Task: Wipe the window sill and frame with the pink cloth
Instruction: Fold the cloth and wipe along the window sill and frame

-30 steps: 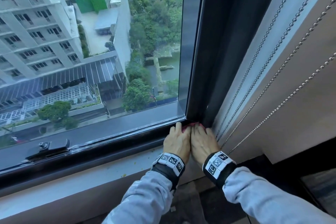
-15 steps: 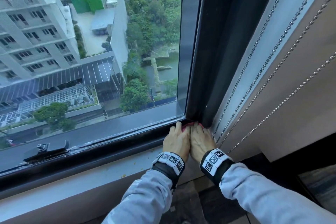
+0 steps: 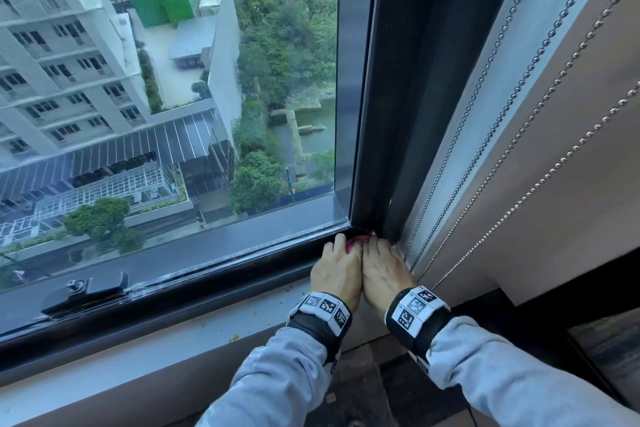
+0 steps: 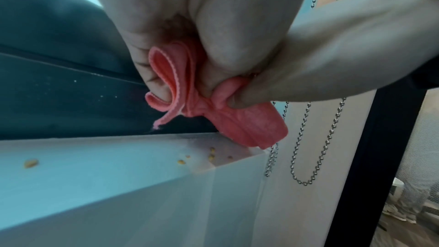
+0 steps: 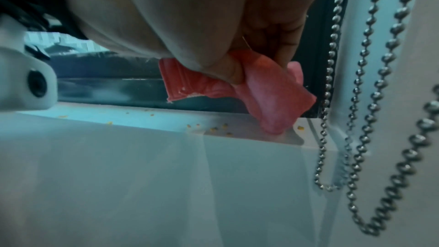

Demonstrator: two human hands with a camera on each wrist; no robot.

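Note:
Both hands sit side by side at the bottom right corner of the dark window frame [image 3: 381, 114]. The left hand [image 3: 337, 265] and the right hand [image 3: 382, 269] together grip the bunched pink cloth [image 3: 356, 241], of which only a sliver shows between the fingertips in the head view. From the left wrist, the pink cloth [image 4: 225, 112] is folded and pinched between fingers and thumb just above the white sill [image 4: 106, 172]. From the right wrist, the pink cloth [image 5: 266, 99] hangs from the thumb and fingers, its lower fold touching the white sill [image 5: 142, 138].
Small yellow crumbs [image 5: 213, 129] lie scattered on the sill near the corner. Several bead chains [image 3: 519, 135] of a blind hang along the right wall, close to the right hand. A black window latch [image 3: 86, 291] sits on the lower frame at left.
The two hands stay pressed together in the corner with the cloth; they have barely shifted. The view has crept slightly closer.

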